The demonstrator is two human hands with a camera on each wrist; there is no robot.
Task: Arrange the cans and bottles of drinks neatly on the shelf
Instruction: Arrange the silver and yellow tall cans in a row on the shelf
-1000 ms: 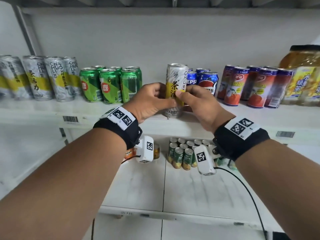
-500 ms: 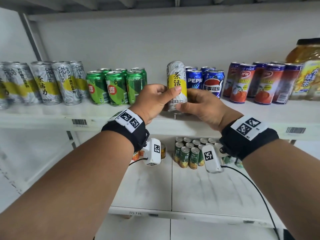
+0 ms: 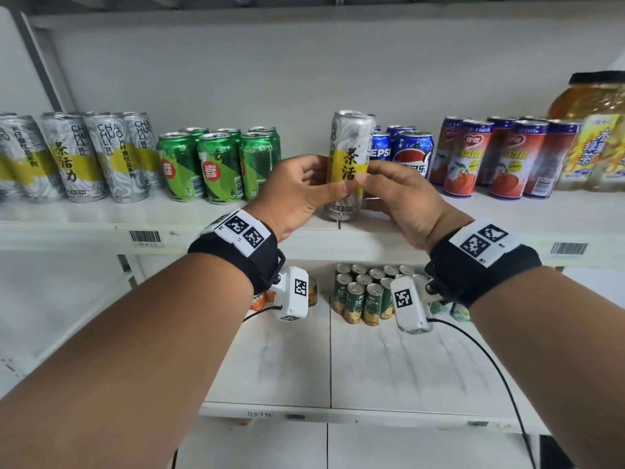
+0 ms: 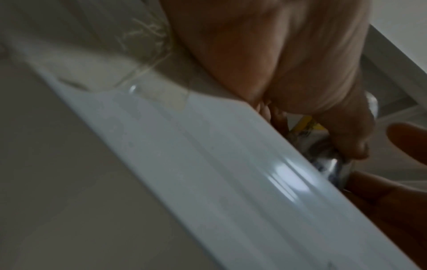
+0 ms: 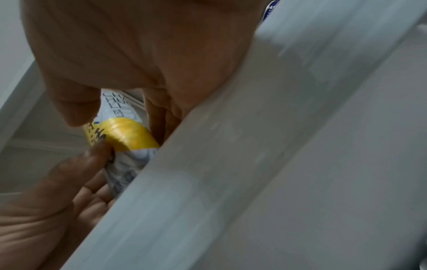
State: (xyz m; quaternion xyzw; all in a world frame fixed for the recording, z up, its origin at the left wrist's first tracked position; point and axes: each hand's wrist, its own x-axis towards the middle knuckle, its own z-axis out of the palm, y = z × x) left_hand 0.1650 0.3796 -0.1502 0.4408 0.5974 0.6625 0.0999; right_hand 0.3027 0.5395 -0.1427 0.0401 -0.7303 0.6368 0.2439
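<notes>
1. I hold one tall silver-and-yellow can [image 3: 348, 164] between both hands, upright, at the front of the upper shelf [image 3: 67, 228]. My left hand [image 3: 297, 194] wraps its side with the thumb across the front; my right hand [image 3: 402, 204] pinches it from the other side, thumb on the yellow band.

2. A moment ago the can sat lower and a little left, its base close to the shelf edge. It now looks higher and turned, so the label characters face me more squarely. Whether its base touches the shelf I cannot tell; my palms cover it.

3. The right wrist view shows my right thumb [image 5: 76, 109] and a left fingertip on the yellow band, so both hands share the grip.

4. The can stands just beside the blue cola cans [image 3: 409, 154] and well apart from the matching silver-and-yellow cans [image 3: 98, 157] at the far left, beyond the green cans [image 3: 216, 164].

5. My judgement: this one is out of place and belongs with its matching group, or at least label-forward in a tidy row. The red cans [image 3: 490, 157] and the lower shelf's small cans [image 3: 365, 292] already look grouped.
</notes>
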